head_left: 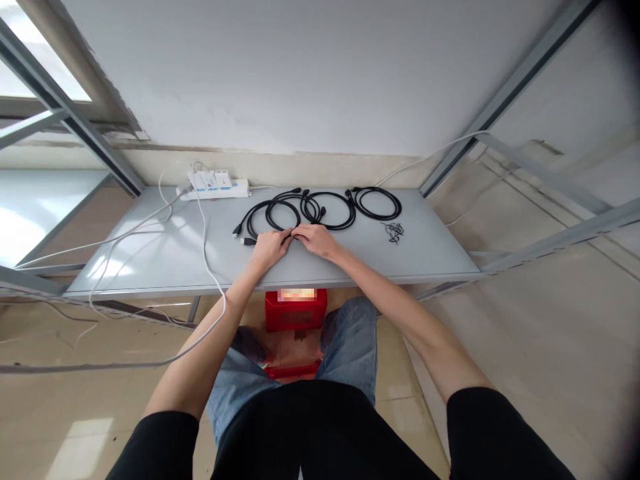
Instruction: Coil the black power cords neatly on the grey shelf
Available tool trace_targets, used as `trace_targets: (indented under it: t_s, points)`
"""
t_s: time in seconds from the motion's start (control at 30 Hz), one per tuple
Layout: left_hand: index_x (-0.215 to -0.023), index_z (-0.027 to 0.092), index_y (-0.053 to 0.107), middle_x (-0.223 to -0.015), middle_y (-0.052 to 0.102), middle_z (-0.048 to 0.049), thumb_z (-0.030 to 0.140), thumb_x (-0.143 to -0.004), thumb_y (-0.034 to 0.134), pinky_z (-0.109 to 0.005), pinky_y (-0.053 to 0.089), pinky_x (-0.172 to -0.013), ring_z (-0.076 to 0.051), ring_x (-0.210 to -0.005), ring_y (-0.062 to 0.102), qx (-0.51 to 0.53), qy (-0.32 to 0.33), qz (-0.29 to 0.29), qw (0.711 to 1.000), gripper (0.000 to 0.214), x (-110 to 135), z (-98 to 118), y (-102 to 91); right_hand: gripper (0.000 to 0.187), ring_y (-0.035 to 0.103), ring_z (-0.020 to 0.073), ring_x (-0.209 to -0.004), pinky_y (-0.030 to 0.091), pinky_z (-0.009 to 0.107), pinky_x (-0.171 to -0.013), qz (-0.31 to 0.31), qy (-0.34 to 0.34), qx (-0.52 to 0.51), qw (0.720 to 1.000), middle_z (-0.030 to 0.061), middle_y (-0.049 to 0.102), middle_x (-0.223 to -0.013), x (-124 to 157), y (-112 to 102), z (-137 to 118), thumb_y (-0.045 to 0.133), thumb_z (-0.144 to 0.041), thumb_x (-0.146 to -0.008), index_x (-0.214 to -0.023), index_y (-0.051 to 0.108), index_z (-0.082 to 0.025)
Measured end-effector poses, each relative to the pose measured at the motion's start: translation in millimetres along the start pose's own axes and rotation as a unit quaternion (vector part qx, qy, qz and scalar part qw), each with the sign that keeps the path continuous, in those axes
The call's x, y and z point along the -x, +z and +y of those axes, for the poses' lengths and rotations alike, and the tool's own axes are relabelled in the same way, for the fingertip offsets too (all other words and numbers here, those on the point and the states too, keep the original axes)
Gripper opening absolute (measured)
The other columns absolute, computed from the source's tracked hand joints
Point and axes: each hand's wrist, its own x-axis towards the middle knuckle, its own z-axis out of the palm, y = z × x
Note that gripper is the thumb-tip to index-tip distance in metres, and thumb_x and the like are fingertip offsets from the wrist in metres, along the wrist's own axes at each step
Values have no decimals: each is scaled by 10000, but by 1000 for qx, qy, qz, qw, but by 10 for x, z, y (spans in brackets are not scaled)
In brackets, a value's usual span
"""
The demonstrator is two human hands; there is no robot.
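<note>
On the grey shelf table [225, 257] lie several coiled black cables with plugs on their ends. My left hand [271, 248] and my right hand [316, 240] meet at the near edge of the left black cable [274, 201], fingers closed and fingertips touching. Both pinch this cable; whether a small tie is also between the fingertips is too small to tell. A middle cable coil [354, 217] lies just beyond my right hand. Farther right rests another cable coil [400, 205], and in front of it a small heap of thin black ties [395, 232].
A white power strip [240, 189] with plugged-in adapters stands at the back left. Its white cord [204, 233] hangs across the table and over my left forearm. Metal frame posts [457, 163] rise on both sides. Beneath the table is a red box [295, 315].
</note>
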Motion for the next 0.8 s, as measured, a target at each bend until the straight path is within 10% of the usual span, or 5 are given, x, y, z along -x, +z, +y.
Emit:
trace_targets:
  t_s: [0.33, 0.8]
  points:
    - [-1404, 251, 700, -1164, 815, -149, 414, -1111, 416, -361, 497, -865, -322, -1086, 758, 0, 3, 6, 1000, 440, -10, -18, 33, 302, 664, 211, -981, 455, 308, -757, 63, -95, 165, 980, 106, 732, -1065, 45, 178, 26, 453, -208, -1148, -1109, 748, -158]
    - [-1386, 233, 720, -1140, 815, -156, 423, -1112, 400, -364, 494, -884, -325, -1077, 757, 7, -8, 2, 1000, 462, -14, -14, 17, 159, 695, 217, -1002, 496, 309, -863, 149, 112, -53, 981, 61, 753, -1068, -55, 359, -206, 582, -186, -1082, -1017, 726, -201]
